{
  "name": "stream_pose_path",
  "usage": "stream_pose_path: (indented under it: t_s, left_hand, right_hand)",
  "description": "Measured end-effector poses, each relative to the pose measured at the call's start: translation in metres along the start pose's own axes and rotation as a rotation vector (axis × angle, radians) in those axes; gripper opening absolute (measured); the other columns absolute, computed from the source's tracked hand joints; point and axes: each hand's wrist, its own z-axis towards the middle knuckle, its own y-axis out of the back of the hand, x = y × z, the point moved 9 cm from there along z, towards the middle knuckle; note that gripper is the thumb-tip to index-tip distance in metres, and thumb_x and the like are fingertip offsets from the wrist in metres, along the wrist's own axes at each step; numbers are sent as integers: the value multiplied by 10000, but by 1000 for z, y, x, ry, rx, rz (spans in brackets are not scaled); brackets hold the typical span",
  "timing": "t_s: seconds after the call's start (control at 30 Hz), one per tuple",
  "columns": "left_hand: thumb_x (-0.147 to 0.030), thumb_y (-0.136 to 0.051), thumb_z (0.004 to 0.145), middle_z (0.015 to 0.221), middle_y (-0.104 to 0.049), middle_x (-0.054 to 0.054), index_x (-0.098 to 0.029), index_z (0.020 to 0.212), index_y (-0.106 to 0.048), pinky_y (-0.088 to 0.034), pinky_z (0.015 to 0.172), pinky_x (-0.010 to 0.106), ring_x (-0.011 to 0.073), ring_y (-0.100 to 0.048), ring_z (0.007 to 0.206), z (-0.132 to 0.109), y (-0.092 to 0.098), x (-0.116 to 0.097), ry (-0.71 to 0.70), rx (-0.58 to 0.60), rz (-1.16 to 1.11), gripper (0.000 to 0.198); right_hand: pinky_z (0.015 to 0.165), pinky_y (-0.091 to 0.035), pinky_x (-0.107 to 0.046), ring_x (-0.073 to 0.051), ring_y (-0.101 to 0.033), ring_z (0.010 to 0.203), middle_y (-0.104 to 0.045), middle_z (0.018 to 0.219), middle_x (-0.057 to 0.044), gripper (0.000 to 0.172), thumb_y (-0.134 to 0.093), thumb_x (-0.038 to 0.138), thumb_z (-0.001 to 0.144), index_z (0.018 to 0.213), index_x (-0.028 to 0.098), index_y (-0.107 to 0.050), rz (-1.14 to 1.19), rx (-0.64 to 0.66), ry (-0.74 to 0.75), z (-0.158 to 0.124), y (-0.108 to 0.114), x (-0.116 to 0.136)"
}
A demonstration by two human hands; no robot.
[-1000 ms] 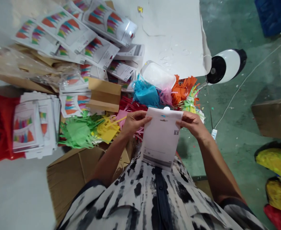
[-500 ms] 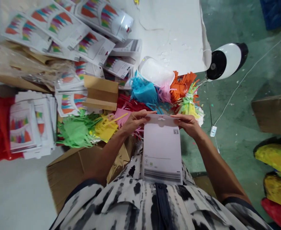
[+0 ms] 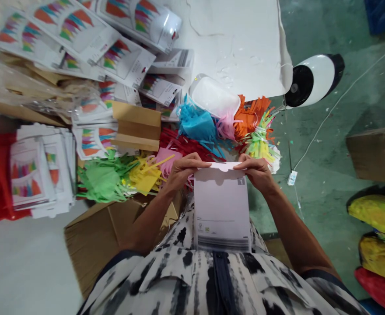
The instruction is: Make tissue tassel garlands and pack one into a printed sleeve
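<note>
A white printed cardboard package (image 3: 222,205) rests against my body at the front, its plain side with small print and grey stripes facing up. My left hand (image 3: 186,171) pinches the left end of its top flap, thumb and fingers together. At the flap's right end my right hand (image 3: 256,173) does the same. The flap is bent over toward me along the top edge. Just beyond my hands lie fringed tissue bundles: blue (image 3: 197,124), orange (image 3: 251,114), green (image 3: 105,178) and yellow (image 3: 145,173). What the package contains is hidden.
Printed packages (image 3: 77,33) are heaped at the upper left, with a stack of printed cards (image 3: 43,170) below. A brown cardboard box (image 3: 103,232) stands left of my body. On the right are a black-and-white object (image 3: 313,81), a cable with a white box (image 3: 292,177) and a carton (image 3: 374,153).
The package's top flap, standing up before, is now folded over toward me. Both hands have shifted slightly toward my body with their grip kept on it.
</note>
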Motion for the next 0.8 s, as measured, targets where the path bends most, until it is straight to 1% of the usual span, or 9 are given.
stream_pose_path:
  t_s: [0.17,0.33,0.5,0.53,0.6,0.67,0.7,0.73,0.8]
  left_hand:
    - [-236,-737,879,782,-588,47,-315,956,-878,-364,573,257,134,-533,682,-5,3,-10,-43,-86,-6,179]
    - [-282,-737,888,770,-595,57,-299,864,-881,-364,544,267,148,-554,671,-8,-3,-40,-150,-1,43,147]
    - [-398,-615,956,946,-692,105,-244,940,-871,-458,622,312,196,-619,783,-23,-16,-76,-260,116,183,298]
    - [-398,-596,969,967,-701,105,-236,926,-864,-480,665,322,202,-626,812,-25,-18,-81,-263,100,208,316]
    - [-374,-590,985,971,-698,91,-229,880,-843,-503,749,330,204,-632,865,-26,-18,-86,-253,-12,251,310]
    - [-365,-677,949,980,-692,73,-234,894,-823,-506,777,315,203,-630,911,-27,-17,-86,-221,-156,265,204]
    - [-364,-737,912,987,-694,63,-246,965,-818,-504,765,299,198,-629,916,-26,-17,-83,-187,-221,248,153]
    - [-361,-795,867,983,-699,51,-264,1076,-802,-499,738,279,187,-627,898,-25,-16,-78,-135,-270,214,230]
    - [-348,-862,804,943,-716,22,-306,1303,-720,-475,662,239,154,-620,801,-21,-15,-62,21,-313,110,521]
  right_hand:
    - [616,-359,-273,-145,-521,737,-564,789,-13,383,-643,89,791,953,359,-862,-47,8,71,1,-2,18]
    - [596,-363,-278,-145,-522,716,-558,786,-19,378,-624,78,840,914,358,-866,-180,32,186,-6,-11,55]
    - [575,-403,-281,-149,-556,704,-614,829,-35,301,-646,139,927,900,343,-866,-318,-12,293,-23,-15,92]
    - [577,-414,-283,-150,-566,704,-627,838,-39,282,-656,148,931,891,333,-865,-355,-18,314,-26,-17,97]
    - [588,-437,-289,-158,-588,709,-649,850,-45,243,-674,184,941,871,319,-864,-420,-41,353,-31,-19,105]
    - [614,-472,-308,-176,-613,727,-668,865,-55,233,-670,245,962,857,321,-864,-479,-91,383,-35,-21,112]
    - [631,-492,-323,-191,-626,745,-680,883,-64,243,-660,278,974,851,329,-864,-514,-121,385,-38,-22,113]
    - [645,-508,-340,-207,-638,766,-692,904,-75,254,-650,306,982,849,340,-864,-551,-147,380,-39,-22,114]
    - [670,-532,-369,-234,-649,805,-708,946,-90,259,-641,331,985,856,364,-864,-616,-174,352,-42,-24,114]
